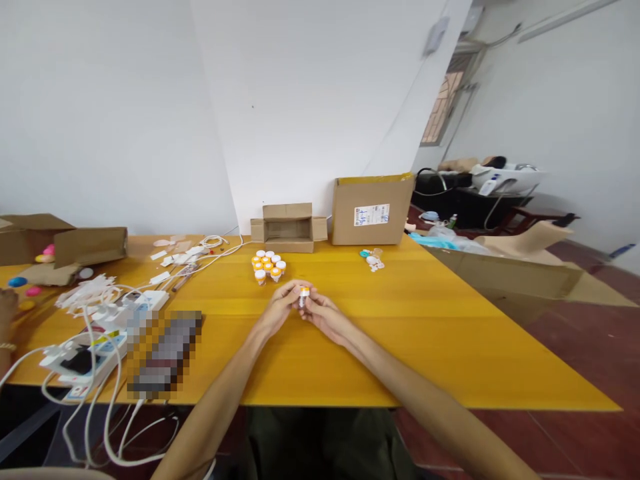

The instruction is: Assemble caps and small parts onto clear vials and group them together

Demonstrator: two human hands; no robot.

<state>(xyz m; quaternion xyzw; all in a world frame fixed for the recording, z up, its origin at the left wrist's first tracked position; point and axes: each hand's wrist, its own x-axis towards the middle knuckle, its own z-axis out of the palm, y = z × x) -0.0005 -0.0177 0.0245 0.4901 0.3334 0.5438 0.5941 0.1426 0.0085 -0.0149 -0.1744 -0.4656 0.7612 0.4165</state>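
Note:
Between my two hands, above the middle of the table, is a small bottle [303,298] with an orange and white top. My left hand [283,303] has its fingers closed around the bottle's left side. The fingers of my right hand [324,315] are closed on its right side, with the thumb against it. Just beyond my hands a cluster of several small bottles [269,266] with orange and white caps stands upright on the wooden table [390,333].
Behind the bottles lies an open cardboard box [288,229], beside a larger carton [371,212]. Small white and teal pieces [373,259] lie to the right. A pixelated dark phone [167,353], a power strip [117,340] and cables fill the left. Another person's hand [7,313] shows at the left edge.

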